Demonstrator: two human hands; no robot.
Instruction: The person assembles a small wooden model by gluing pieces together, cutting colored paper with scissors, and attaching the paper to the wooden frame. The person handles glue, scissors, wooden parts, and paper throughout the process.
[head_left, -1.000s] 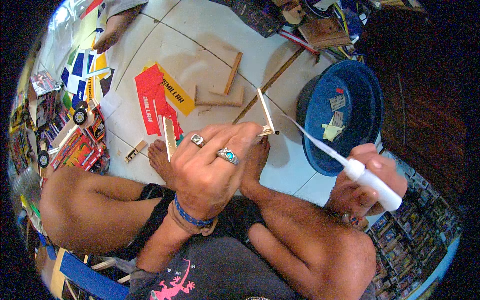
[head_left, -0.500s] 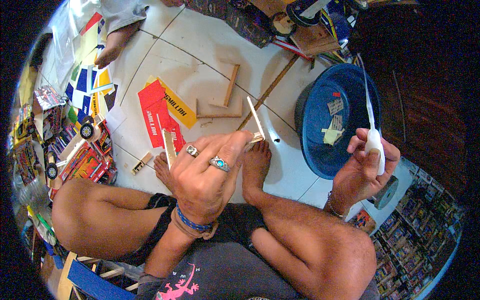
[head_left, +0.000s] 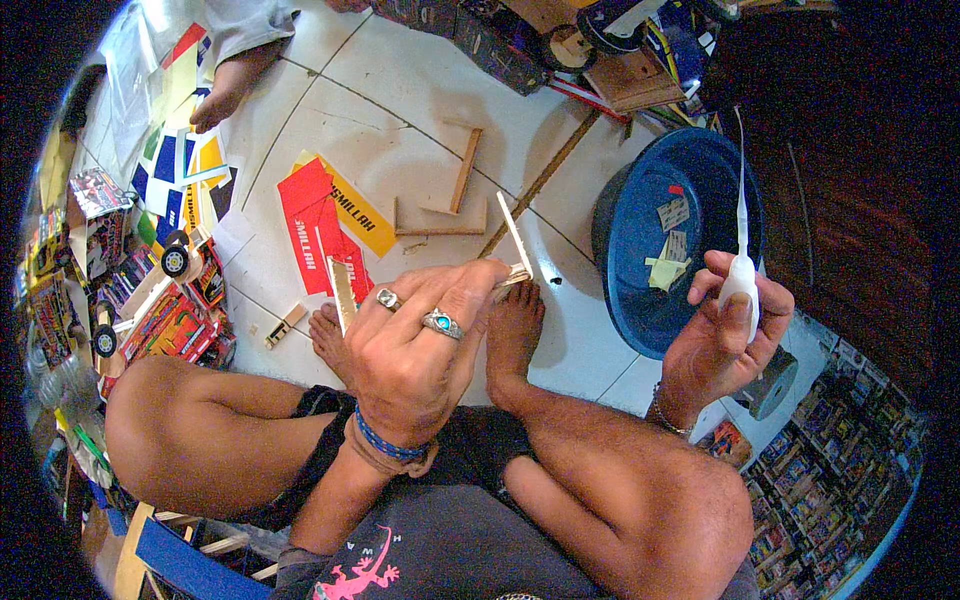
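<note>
My left hand (head_left: pixel 415 350), with two rings and wrist bands, is closed on a pale wooden piece (head_left: pixel 516 232). One thin strip stands up past the fingertips, and another pale edge shows at the hand's left side. The middle of the piece is hidden behind the fingers. My right hand (head_left: pixel 712 350) holds a small white squeeze bottle (head_left: pixel 740 290) with a long thin nozzle pointing up, thumb against its body. Bottle and wood are well apart. Beyond my left hand, red and yellow printed sheets (head_left: pixel 310 215) lie on the tiles beside wooden strips (head_left: pixel 463 172).
A blue basin (head_left: pixel 625 315) with paper scraps stands at the right. Crowding the left are colourful printed sheets and a wheeled wooden model (head_left: pixel 165 300). Another person's foot (head_left: pixel 222 100) is at the far left. A grey roll (head_left: pixel 770 385) lies beside my right wrist.
The white bottle has turned slightly more upright, its nozzle tip swinging to the right. My right hand has shifted a little left; my left hand keeps its hold on the wood.
</note>
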